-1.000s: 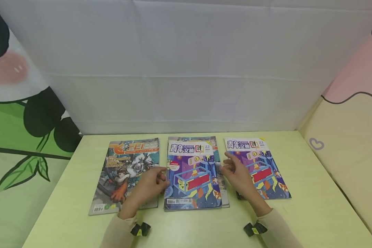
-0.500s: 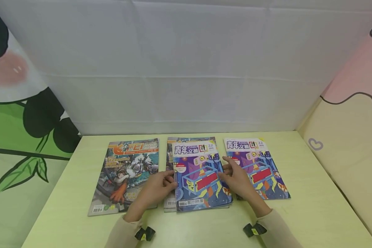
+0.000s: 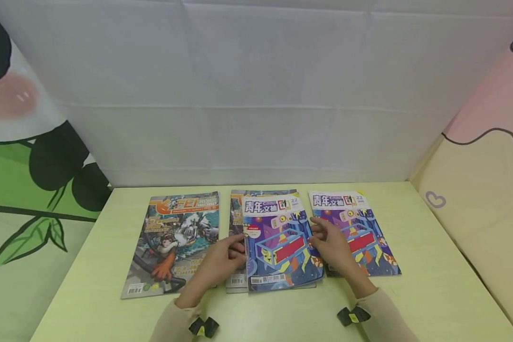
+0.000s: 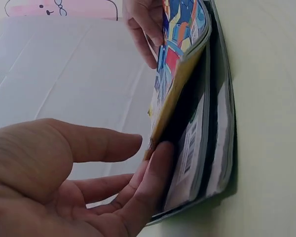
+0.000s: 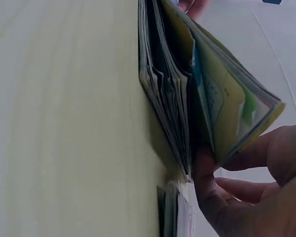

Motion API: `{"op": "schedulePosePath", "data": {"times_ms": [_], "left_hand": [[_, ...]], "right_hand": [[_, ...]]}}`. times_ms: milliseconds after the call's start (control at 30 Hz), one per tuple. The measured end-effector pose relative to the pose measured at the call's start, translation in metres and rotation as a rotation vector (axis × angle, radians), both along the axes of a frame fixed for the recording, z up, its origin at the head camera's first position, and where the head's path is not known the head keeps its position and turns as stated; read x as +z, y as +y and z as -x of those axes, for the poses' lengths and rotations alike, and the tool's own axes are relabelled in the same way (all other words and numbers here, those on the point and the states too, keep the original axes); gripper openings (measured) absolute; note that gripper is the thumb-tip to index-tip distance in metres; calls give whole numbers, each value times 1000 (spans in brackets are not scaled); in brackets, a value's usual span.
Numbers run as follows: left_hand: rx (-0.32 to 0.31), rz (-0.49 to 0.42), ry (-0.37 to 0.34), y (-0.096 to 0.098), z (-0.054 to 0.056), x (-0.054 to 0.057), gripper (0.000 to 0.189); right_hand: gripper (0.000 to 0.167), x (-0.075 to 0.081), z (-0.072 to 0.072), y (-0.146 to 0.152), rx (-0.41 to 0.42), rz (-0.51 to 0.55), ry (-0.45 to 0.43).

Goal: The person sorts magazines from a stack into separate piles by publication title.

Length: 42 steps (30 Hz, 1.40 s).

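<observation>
A purple magazine (image 3: 278, 254) with white lettering lies askew over the middle grey magazine (image 3: 236, 280), its lower edge raised above it in the left wrist view. My left hand (image 3: 220, 259) pinches its left edge, a finger under the pages and the thumb on the upper side. My right hand (image 3: 333, 247) holds the right edge, with the thumb (image 5: 259, 153) above and a finger (image 5: 204, 165) tucked beneath. The pages fan slightly apart in the right wrist view. Under it, the grey magazines (image 4: 187, 163) are stacked with a gap between them.
Another grey magazine (image 3: 188, 223) with an orange title lies to the left. To the right is a second purple magazine (image 3: 367, 242), partly behind my right hand. All lie on a pale yellow table (image 3: 90, 266). A white sheet (image 3: 256, 95) stands behind it.
The upper purple magazine has slid to the right over the grey one, first tilting, then straightening a little. My left hand has moved right with it; the right hand has stayed nearly in place.
</observation>
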<state>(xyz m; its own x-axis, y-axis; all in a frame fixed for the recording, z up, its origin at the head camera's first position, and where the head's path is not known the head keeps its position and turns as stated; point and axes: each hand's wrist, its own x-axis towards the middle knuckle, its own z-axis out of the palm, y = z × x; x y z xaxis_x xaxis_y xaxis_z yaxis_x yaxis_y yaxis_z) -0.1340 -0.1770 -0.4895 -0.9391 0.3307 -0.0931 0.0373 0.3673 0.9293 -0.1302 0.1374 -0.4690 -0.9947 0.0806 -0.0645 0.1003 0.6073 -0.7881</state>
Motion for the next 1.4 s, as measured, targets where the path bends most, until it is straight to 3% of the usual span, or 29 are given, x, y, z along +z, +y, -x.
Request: {"op": "schedulePosePath", "data": {"times_ms": [233,533,1133,1400], "left_hand": [[54,-61,-43,3,-2,1,61],[30,-106,-42,2,-3,-2,70],[78,-57,-20,11,-2,-4,69],[97,-66,22,18,-3,1,69]], "right_hand": [[48,-2,1,-1,-10,-18,17],[48,-3,2,0,-9,9,20],[50,1,0,-2,-21,30,69],[53,11,-1,3,-45,114,51]]}}
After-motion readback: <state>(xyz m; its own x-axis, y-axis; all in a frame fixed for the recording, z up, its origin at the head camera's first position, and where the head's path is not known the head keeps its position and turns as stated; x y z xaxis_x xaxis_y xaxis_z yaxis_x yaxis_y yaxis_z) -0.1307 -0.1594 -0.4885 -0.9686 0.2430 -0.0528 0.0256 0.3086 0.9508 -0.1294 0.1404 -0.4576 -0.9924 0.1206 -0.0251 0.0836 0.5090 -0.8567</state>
